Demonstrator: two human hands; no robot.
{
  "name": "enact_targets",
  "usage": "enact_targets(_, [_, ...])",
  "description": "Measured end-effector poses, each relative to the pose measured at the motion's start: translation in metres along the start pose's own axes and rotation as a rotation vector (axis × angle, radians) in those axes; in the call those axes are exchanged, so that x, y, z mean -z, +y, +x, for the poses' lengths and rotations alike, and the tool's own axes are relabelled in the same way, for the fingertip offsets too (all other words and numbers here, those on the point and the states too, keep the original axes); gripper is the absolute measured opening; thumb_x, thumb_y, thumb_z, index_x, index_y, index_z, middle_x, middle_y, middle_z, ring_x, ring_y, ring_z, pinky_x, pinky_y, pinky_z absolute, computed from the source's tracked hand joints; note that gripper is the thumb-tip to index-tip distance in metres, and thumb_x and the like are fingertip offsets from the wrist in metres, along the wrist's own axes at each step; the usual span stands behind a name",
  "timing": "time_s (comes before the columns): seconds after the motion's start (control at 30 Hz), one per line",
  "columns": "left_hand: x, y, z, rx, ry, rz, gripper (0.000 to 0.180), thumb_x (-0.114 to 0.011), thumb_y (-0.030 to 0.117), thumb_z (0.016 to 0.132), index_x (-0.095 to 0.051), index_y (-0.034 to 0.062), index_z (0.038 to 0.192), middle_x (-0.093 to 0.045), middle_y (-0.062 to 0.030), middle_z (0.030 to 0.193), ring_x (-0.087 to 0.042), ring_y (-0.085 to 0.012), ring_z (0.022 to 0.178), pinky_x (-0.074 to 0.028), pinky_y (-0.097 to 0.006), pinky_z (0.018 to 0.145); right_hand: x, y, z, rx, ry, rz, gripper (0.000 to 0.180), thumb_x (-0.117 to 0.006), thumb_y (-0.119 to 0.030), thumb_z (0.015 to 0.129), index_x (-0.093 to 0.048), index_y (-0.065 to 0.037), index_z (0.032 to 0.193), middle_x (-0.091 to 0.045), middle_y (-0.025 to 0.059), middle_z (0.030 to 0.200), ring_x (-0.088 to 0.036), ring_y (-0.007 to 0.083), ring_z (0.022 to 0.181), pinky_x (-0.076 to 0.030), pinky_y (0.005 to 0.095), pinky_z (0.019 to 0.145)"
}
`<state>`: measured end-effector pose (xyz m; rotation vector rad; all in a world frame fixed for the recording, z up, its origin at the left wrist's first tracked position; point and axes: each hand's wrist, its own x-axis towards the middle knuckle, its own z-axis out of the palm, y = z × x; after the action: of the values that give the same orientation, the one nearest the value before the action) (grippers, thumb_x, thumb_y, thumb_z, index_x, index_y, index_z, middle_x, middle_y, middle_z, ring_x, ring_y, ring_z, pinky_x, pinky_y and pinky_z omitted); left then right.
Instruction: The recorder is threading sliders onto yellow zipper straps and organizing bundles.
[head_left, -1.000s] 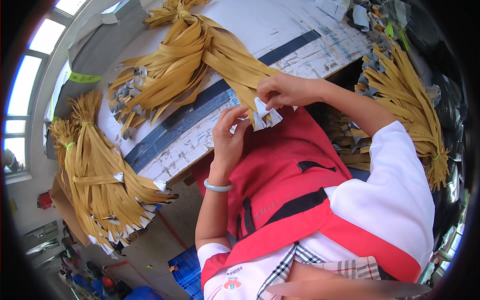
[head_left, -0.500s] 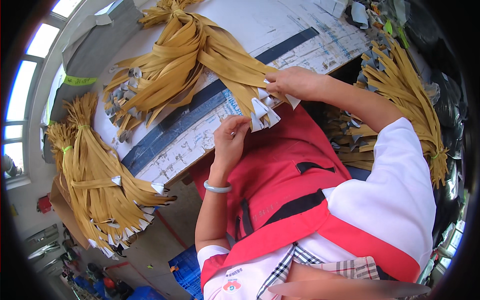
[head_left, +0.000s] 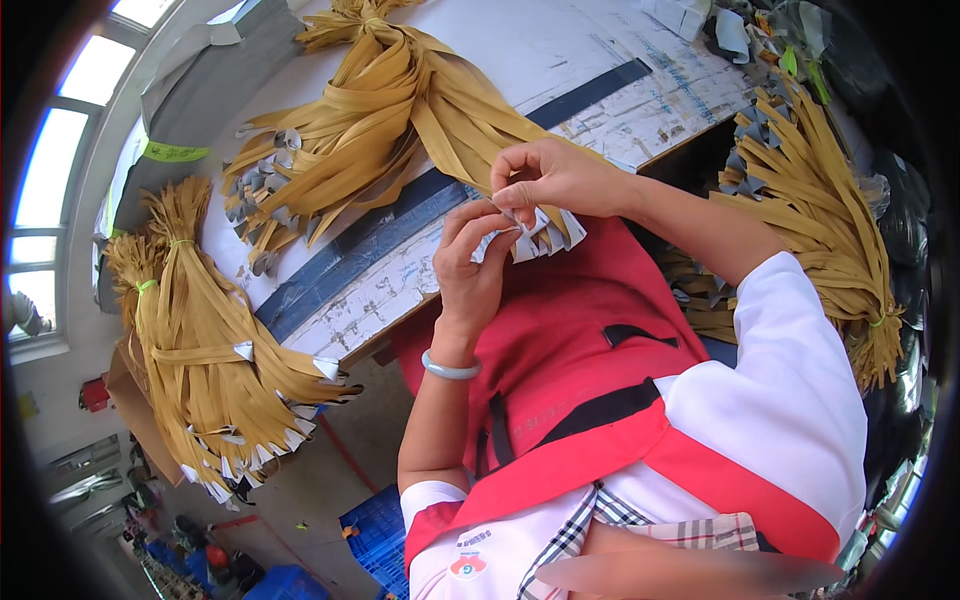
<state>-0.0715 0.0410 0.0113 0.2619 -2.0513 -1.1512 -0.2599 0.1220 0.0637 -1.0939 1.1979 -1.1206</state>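
Note:
A large bundle of long tan fabric strips [head_left: 385, 110] lies tied on the worktable, some ends tipped grey and others white. Its right-hand part runs to the table's near edge, where the white tips [head_left: 550, 236] hang over my red apron. There my left hand [head_left: 472, 262] and my right hand [head_left: 560, 180] meet, fingertips almost touching. Both pinch around the white-tipped end of a strip [head_left: 508, 222]; the fingers hide much of it. A pale bangle circles my left wrist.
Another tied bundle of white-tipped strips [head_left: 215, 350] hangs off the table's left end. To my right lies a grey-tipped bundle [head_left: 815, 220], beside black plastic bags [head_left: 900, 235]. Dark tape [head_left: 350, 255] crosses the white worktable [head_left: 560, 50]. A blue crate [head_left: 378, 535] stands on the floor.
My right hand has moved left from the white tips to meet my left hand. My left hand has shifted slightly right, and both now pinch at one strip end.

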Motion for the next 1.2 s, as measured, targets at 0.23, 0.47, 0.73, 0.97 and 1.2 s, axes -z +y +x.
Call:
enact_targets(0.23, [0.016, -0.014, -0.005, 0.128, 0.074, -0.03, 0.024, -0.075, -0.007, 0.077, -0.065, 0.001, 0.097, -0.066, -0.0089, 0.1, -0.062, -0.0199, 0.096, -0.049, -0.031, 0.086, -0.018, 0.014, 0.012, -0.044, -0.021, 0.081, 0.017, -0.065, -0.019, 0.096, -0.06, -0.003, 0.097, -0.061, 0.0011, 0.081, -0.06, 0.0063, 0.07, -0.051, 0.0225, 0.064])
enact_targets(0.47, [0.037, -0.023, -0.003, 0.429, 0.015, -0.616, 0.015, -0.071, -0.01, 0.082, -0.064, 0.0005, 0.09, -0.065, -0.0028, 0.095, -0.059, -0.0116, 0.093, -0.047, -0.024, 0.086, -0.016, 0.033, 0.027, 0.057, -0.043, -0.05, 0.024, -0.068, -0.027, 0.094, -0.06, -0.006, 0.104, -0.059, -0.0008, 0.082, -0.056, 0.0068, 0.069, -0.048, 0.0229, 0.062])
enact_targets(0.73, [0.048, -0.029, -0.003, 0.449, -0.016, -0.727, 0.015, -0.07, -0.007, 0.085, -0.064, 0.0015, 0.096, -0.064, -0.0026, 0.097, -0.059, -0.0103, 0.093, -0.047, -0.024, 0.086, -0.017, 0.015, 0.035, 0.094, -0.184, -0.084, 0.016, -0.075, -0.015, 0.088, -0.062, -0.006, 0.091, -0.063, -0.0011, 0.08, -0.057, 0.0055, 0.07, -0.046, 0.0218, 0.062])
enact_targets(0.97, [0.055, -0.027, 0.004, 0.521, -0.029, -0.727, 0.018, -0.071, -0.008, 0.084, -0.064, 0.0017, 0.097, -0.065, -0.0028, 0.093, -0.062, -0.0087, 0.082, -0.051, -0.023, 0.076, -0.026, 0.011, 0.029, 0.049, -0.086, 0.018, 0.013, -0.073, -0.009, 0.087, -0.061, -0.004, 0.086, -0.063, -0.0009, 0.08, -0.059, 0.0046, 0.07, -0.046, 0.0221, 0.061])
enact_targets(1.2, [0.026, -0.023, -0.003, 0.361, 0.251, -0.343, 0.014, -0.069, -0.009, 0.086, -0.059, 0.0005, 0.09, -0.064, -0.0039, 0.088, -0.063, -0.0099, 0.072, -0.052, -0.023, 0.067, -0.045, 0.039, 0.041, 0.476, 0.336, -0.631, 0.013, -0.068, -0.006, 0.085, -0.057, -0.001, 0.081, -0.055, 0.0066, 0.076, -0.058, 0.0189, 0.066, -0.043, 0.0319, 0.056])
